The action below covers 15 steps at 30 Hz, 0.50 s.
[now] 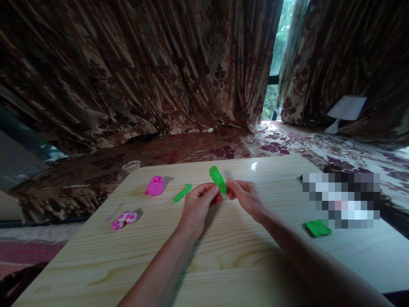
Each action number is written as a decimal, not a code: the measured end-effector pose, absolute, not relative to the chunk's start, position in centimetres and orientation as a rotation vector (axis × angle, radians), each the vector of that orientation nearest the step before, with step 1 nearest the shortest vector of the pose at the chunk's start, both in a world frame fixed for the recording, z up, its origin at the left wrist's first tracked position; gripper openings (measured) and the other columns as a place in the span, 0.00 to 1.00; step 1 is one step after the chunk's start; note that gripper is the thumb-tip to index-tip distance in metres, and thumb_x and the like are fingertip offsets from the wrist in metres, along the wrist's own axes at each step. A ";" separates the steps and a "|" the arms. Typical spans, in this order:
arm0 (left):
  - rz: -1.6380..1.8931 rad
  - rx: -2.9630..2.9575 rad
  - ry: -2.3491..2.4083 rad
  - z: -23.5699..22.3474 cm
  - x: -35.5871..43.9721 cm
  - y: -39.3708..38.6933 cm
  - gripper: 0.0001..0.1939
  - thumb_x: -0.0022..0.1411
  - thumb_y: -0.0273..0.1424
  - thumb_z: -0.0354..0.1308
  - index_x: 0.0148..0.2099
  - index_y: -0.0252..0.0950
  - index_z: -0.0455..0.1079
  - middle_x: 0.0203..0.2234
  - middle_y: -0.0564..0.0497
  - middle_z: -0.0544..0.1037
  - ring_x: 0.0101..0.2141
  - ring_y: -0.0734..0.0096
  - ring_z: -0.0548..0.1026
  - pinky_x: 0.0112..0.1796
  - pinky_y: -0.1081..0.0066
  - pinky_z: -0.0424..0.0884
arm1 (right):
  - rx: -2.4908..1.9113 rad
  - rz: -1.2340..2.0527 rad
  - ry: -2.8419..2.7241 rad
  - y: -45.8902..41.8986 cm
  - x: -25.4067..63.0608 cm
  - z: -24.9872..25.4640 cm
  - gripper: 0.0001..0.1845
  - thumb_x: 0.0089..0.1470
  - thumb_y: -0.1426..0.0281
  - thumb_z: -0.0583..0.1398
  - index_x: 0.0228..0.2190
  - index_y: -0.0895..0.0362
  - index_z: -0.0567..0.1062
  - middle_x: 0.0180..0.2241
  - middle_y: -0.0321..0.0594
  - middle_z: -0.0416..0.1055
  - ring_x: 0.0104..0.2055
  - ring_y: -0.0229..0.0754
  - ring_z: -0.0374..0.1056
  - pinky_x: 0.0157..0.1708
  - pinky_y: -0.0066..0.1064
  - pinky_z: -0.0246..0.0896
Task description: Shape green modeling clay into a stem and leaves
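Note:
An elongated, flattened piece of green modelling clay (217,178) is held up above the middle of the table. My left hand (201,200) pinches its lower end between thumb and fingers. Closed at the clay's right edge, my right hand (247,197) has its thumb and fingertips on it, partly hidden behind the piece. Just left of my left hand lies a thin green clay roll (182,193) with a bent tip. A flat, rough-edged green clay slab (318,228) rests on the table to the right of my right forearm.
On the table's left (96,256) are a pink clay shape (156,186), a pink-and-white spotted clay piece (124,219) and a thin pinkish stick (115,212). A blurred-out item (341,198) lies at the right edge. Behind stand patterned curtains (191,64) and a white lamp (347,107).

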<state>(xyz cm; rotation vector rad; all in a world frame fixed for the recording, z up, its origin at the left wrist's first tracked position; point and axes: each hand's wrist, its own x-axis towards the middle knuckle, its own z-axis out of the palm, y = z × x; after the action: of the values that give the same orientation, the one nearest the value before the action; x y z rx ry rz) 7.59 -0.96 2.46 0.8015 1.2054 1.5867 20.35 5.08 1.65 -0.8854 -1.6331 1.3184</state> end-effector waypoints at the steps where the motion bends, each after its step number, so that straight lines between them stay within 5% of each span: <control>1: 1.589 0.808 1.210 2.5 7.6 -1.0 0.10 0.47 0.33 0.65 0.31 0.32 0.72 0.20 0.53 0.75 0.23 0.76 0.71 0.32 0.72 0.68 | -0.880 1.315 -1.639 5.1 20.4 1.7 0.21 0.53 0.58 0.55 0.19 0.61 0.73 0.17 0.34 0.63 0.21 0.33 0.57 0.21 0.25 0.51; 9: 1.513 0.854 1.198 2.4 8.0 -1.1 0.11 0.48 0.33 0.65 0.33 0.32 0.74 0.23 0.52 0.75 0.24 0.76 0.71 0.32 0.73 0.68 | -0.784 1.211 -1.609 4.9 20.3 1.8 0.11 0.48 0.64 0.60 0.25 0.59 0.78 0.21 0.35 0.70 0.26 0.36 0.63 0.26 0.26 0.56; 15: 1.549 0.851 1.235 2.3 7.9 -1.1 0.11 0.47 0.34 0.66 0.30 0.32 0.74 0.20 0.52 0.75 0.23 0.76 0.71 0.32 0.72 0.67 | -0.810 1.294 -1.542 5.3 20.4 1.7 0.20 0.53 0.59 0.56 0.20 0.60 0.74 0.19 0.35 0.66 0.23 0.34 0.60 0.25 0.27 0.55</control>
<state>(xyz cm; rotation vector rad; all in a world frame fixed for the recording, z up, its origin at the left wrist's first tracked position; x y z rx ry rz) 7.85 -1.10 2.34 0.8509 1.2354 1.5494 20.40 5.26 1.69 -0.8096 -1.5420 1.2937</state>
